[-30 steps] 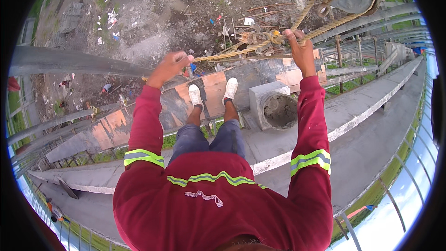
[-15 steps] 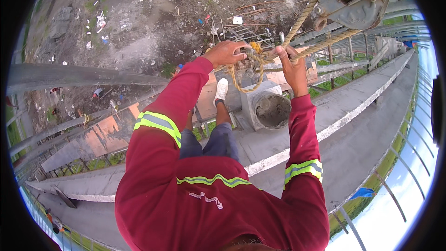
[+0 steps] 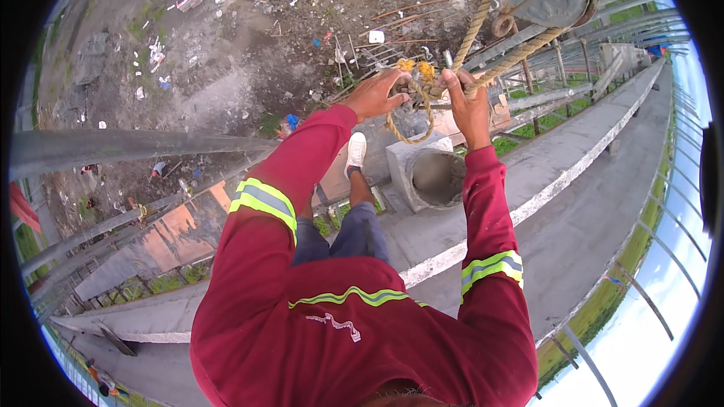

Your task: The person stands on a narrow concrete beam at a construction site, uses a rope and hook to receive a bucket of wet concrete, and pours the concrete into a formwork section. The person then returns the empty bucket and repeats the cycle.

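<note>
A thick tan rope (image 3: 519, 58) runs in two strands from a grey metal pulley block (image 3: 547, 0) at the upper right to a knotted bundle between my hands. My left hand (image 3: 375, 95) curls its thumb and fingers around the rope at the bundle's left side. On the right, my right hand (image 3: 472, 105) grips the rope where the strands meet, thumb up beside a small metal pin (image 3: 448, 59). Yellow cord (image 3: 425, 70) shows at the top of the bundle. A loose rope loop (image 3: 413, 140) hangs below. My palms hide part of the knot.
Below the rope stands a concrete block (image 3: 403, 173) with a round opening. A long concrete ledge (image 3: 558, 169) runs along the right, with pipes (image 3: 562, 98) beyond. Wooden planks (image 3: 166, 237) lie at left. Far below is littered ground (image 3: 226, 38). My white shoe (image 3: 357, 149) is near the block.
The pulley block and rope have shifted up and left in the view. My left hand has moved slightly right and down around the bundle. More yellow cord shows. My right hand keeps its grip.
</note>
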{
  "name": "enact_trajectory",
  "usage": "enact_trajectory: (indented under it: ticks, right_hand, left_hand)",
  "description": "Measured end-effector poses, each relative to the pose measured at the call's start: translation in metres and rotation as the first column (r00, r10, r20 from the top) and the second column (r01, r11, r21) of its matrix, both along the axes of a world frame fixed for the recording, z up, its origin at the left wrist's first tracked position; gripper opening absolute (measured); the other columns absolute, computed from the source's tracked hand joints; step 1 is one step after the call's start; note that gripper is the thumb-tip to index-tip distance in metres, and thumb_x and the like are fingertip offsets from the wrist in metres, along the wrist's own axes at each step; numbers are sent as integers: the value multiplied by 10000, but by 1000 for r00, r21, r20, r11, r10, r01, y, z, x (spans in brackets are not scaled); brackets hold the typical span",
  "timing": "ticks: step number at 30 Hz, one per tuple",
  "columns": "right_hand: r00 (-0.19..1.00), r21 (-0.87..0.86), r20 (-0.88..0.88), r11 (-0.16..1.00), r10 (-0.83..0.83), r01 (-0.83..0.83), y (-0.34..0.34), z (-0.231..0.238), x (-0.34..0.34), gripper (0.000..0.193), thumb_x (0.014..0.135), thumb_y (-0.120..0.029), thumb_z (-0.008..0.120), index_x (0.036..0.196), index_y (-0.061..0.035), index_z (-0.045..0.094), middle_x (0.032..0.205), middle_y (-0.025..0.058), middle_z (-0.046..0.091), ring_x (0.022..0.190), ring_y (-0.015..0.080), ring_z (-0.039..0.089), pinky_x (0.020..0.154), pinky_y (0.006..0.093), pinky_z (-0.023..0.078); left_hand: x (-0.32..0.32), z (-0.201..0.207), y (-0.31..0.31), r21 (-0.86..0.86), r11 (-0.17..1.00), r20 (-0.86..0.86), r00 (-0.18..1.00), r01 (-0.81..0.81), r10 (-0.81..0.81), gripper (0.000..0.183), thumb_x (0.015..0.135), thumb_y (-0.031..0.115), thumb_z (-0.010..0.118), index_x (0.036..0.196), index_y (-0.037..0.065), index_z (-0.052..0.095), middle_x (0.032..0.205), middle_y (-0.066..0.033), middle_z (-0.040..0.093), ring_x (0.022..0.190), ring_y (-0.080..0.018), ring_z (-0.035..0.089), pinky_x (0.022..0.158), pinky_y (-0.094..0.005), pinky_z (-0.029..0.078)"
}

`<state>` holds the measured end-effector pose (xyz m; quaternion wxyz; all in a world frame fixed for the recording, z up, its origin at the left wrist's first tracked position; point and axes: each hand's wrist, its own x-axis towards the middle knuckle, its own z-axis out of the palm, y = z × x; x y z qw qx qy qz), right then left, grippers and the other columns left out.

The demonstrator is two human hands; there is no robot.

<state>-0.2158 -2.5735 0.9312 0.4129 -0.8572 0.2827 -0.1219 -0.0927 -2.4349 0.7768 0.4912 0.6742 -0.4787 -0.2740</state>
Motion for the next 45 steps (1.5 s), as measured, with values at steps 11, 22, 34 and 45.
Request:
enact_trajectory:
  ticks: [11,22,34,45]
  right_hand:
    - [992,83,40,990,-118,114,-15,-3,-21,390,996,-333,584,822,15,618,722,43,596,712,116,503,685,290,429]
    - [983,-27,165,996,-74,80,11,-5,10,412,959,-338,648,765,25,644,565,19,425,579,81,345,502,302,321]
    - [989,73,63,989,-136,132,42,-3,38,425,955,-373,646,804,21,692,534,-5,446,558,73,345,495,279,317]
    - [982,142,141,984,-125,104,52,-21,34,375,979,-349,615,839,-16,717,585,-15,459,591,76,359,527,290,330]
  left_hand:
    - [61,72,12,175,966,124,969,190,-213,369,932,425,599,1044,74,580,702,-184,600,739,-405,610,659,-500,426]
    - [85,130,143,367,922,-79,992,125,-103,352,867,316,699,1122,76,662,980,-198,642,873,-341,642,781,-406,491]
    - [24,46,108,454,886,484,861,-96,-154,228,875,99,571,1073,103,684,963,-218,606,829,-373,655,734,-480,522]
    - [21,-67,182,550,826,-541,806,123,240,481,952,440,544,1242,65,627,1229,-158,571,1009,-230,651,742,-375,573]
